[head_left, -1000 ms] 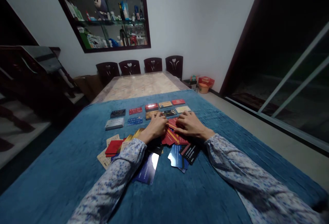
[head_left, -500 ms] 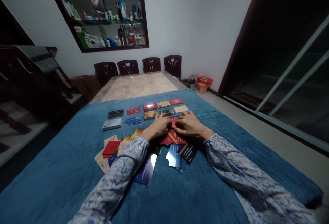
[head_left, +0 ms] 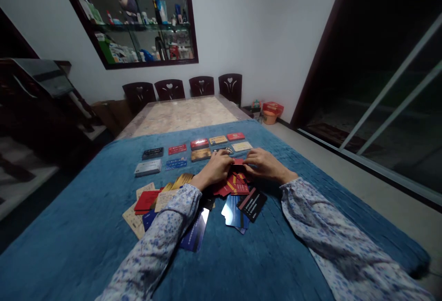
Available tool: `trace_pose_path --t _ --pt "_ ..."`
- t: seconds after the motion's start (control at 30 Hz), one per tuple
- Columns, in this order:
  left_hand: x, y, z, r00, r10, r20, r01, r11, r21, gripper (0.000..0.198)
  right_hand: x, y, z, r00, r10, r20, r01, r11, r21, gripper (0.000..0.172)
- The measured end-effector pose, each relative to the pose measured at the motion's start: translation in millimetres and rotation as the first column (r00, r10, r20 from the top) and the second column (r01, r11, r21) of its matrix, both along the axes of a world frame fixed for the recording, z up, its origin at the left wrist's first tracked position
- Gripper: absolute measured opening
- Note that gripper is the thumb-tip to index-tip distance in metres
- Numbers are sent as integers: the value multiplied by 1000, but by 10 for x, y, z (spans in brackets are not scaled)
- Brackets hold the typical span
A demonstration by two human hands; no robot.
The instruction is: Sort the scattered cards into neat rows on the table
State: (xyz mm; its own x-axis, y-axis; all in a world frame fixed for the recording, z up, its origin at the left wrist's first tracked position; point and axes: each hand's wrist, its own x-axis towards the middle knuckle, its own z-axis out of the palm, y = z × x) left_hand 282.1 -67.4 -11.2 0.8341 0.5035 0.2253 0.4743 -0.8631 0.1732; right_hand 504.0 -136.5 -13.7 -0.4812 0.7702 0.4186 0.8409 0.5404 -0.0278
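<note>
My left hand (head_left: 216,170) and my right hand (head_left: 265,165) meet over a loose heap of cards (head_left: 238,186) on the blue cloth (head_left: 86,227). Both pinch a dark card (head_left: 238,168) between their fingertips, just above the red cards of the heap. More red, tan and blue cards (head_left: 147,202) spread to the left under my left forearm. A glossy blue card (head_left: 232,211) and a black card (head_left: 252,203) lie nearer me. Beyond my hands, cards are laid out in two neat rows (head_left: 193,150).
The blue cloth covers the near end of a long table whose bare marble top (head_left: 183,114) reaches several dark chairs (head_left: 200,87) by the wall. A glazed shelf niche (head_left: 138,20) hangs above. A red basket (head_left: 272,110) sits on the floor; glass sliding doors (head_left: 397,98) stand at right.
Both hands have drawn closer together and lifted a dark card off the heap, pinched between the fingertips. The camera view has drifted slightly.
</note>
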Motion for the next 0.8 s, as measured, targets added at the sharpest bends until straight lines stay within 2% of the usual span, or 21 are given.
trace_pose_path --t 0.13,0.33,0.47,0.63,0.8 --pt "17 14 -23 999 25 25 -25 999 38 28 38 37 -64 1000 -14 -7 15 998 58 27" --pt "13 -36 41 997 62 38 -64 997 43 31 44 93 -157 995 -98 -16 99 988 121 24" --pt "8 -60 62 996 75 38 -76 997 33 36 31 105 -168 989 -146 -17 147 983 112 25" --pt "12 -71 14 991 104 78 -107 994 24 57 -10 83 -150 981 -188 -55 192 977 89 27" --pt "7 -63 -51 987 146 68 -149 988 50 52 -67 56 -152 972 -222 -80 227 972 63 26"
